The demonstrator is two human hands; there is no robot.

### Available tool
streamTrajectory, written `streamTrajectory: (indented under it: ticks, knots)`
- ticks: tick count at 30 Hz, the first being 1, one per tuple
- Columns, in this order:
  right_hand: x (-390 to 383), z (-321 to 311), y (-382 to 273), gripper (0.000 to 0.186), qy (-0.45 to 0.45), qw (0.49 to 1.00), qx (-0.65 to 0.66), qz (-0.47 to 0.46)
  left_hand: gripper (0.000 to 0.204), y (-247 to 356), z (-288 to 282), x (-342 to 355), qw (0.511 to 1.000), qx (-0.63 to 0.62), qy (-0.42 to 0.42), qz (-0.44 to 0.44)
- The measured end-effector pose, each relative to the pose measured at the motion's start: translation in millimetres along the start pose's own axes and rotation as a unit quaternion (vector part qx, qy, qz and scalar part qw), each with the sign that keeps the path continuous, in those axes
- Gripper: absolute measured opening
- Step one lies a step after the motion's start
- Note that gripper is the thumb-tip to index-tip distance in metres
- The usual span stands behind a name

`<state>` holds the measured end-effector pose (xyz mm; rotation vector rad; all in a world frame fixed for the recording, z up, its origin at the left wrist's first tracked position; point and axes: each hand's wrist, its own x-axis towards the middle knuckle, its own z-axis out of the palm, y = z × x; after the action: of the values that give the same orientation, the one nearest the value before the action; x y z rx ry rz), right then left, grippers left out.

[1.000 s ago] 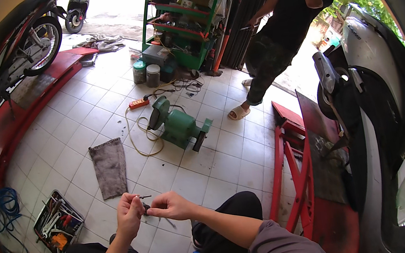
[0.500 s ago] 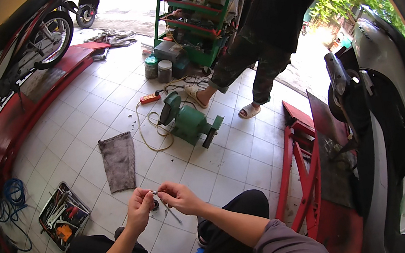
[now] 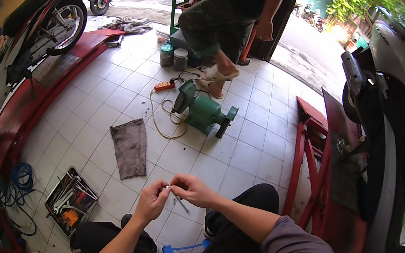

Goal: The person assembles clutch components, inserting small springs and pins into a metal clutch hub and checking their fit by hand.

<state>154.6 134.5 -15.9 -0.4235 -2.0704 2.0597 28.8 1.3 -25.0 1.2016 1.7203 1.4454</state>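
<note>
My left hand and my right hand meet fingertip to fingertip above the floor, between my knees. Both are closed in a pinch on a small shiny metal piece; the fingers cover most of it, so its kind does not show. Below the right fingers a thin metal rod slants downward. Whether it is held or lies on the tiles, I cannot tell.
A grey rag lies ahead, with a green bench grinder beyond it. At left stand a tool tray and coiled blue hose. Motorbike lifts flank both sides. Another person is near the shelf; a blue stool is beneath me.
My view has shifted, so the floor things appear farther right. My fingertips have drawn closer around the small piece. The other person has moved left, with one foot raised and an arm lowered.
</note>
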Motion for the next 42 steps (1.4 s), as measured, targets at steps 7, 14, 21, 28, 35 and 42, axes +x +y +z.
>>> streamTrajectory:
  ticks: [7, 14, 21, 28, 35, 42]
  knots:
    - [-1.4, 2.0, 1.5, 0.013, 0.029, 0.992, -0.103, -0.065, 0.019, -34.9, 11.5, 0.7, 0.973, -0.213, -0.025, -0.087]
    - [-0.7, 1.0, -1.9, 0.013, -0.023, 0.993, -0.118, 0.000, 0.020, -11.3, -3.8, 3.9, 0.985, -0.104, 0.093, -0.098]
    - [-0.4, -2.1, -10.2, 0.012, -0.007, 0.998, -0.038, 0.043, 0.031, 8.2, -17.9, 2.2, 0.998, 0.064, 0.027, -0.009]
    - [-0.1, -9.7, -14.8, 0.015, -0.023, 0.995, -0.073, 0.068, 0.031, 7.9, -16.6, 2.7, 0.995, 0.078, 0.024, 0.053]
    - [-2.1, -5.0, -13.5, 0.017, -0.058, 0.979, -0.196, 0.020, 0.039, -7.8, -15.4, 11.0, 0.993, -0.070, 0.074, -0.050]
    - [2.2, -2.2, -6.8, 0.016, -0.028, 0.985, -0.168, 0.031, 0.035, 8.2, -24.5, 3.9, 0.995, -0.012, 0.055, -0.085]
